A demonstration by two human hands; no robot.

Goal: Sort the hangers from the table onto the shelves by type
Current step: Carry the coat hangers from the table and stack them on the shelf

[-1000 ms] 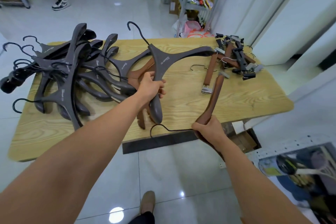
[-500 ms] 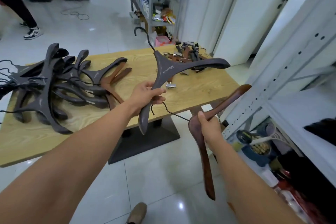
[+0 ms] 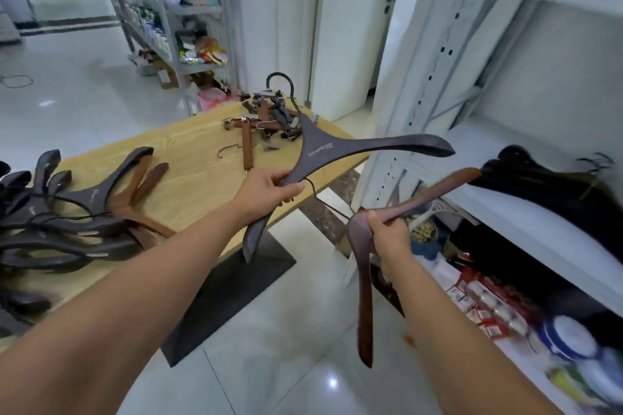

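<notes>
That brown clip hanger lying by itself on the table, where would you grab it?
Grip the brown clip hanger at mid-bar, coming from above, fingers across its narrow width. It lies flat, clear of the clip hanger pile, its wire hook sticking out left.

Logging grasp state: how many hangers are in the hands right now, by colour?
Dark grey hanger, in the left hand: 1
Reddish-brown hanger, in the right hand: 1
Total held: 2
More hangers lie on the table; that pile overlaps too much to count.
</notes>
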